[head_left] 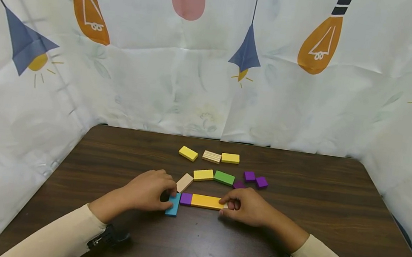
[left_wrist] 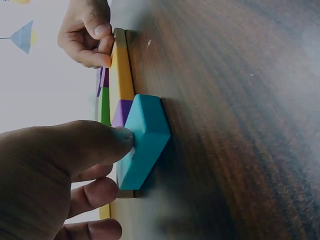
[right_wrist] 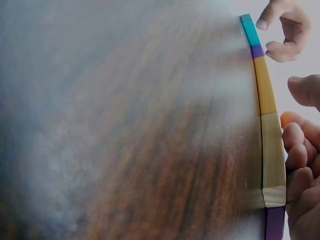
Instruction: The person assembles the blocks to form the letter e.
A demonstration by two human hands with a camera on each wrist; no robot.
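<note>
From the head view, we saw a row on the dark surface (head_left: 191, 246), with a blue block (head_left: 172, 209) at its left end, set crosswise and slightly slanted. Beside it lay a small purple block (head_left: 186, 199), then an orange strip (head_left: 205, 201). The left hand (head_left: 150, 190) had its thumb and bent forefinger at the blue block's left side; the right hand (head_left: 249, 206) was bent over the row's other end. Behind ran a loose curve with a beige block (head_left: 184, 183), a yellow block (head_left: 203, 175) and a green block (head_left: 224, 178).

From the left wrist, we saw the left thumb on the blue block's edge, in what we read as a light pinch; the remaining fingers were spread apart and curled.

From the right wrist, we saw a pale wooden block (right_wrist: 273, 150) following the orange strip, with more purple beyond it. The right hand's fingers were loosely curled beside that pale block, its thumb clear; it seemed to grip nothing.

We judged the step in hand to be settling the blue block against the row. The next move, we thought, called for fixing its angle gently, while the right hand steadied the far end.
</note>
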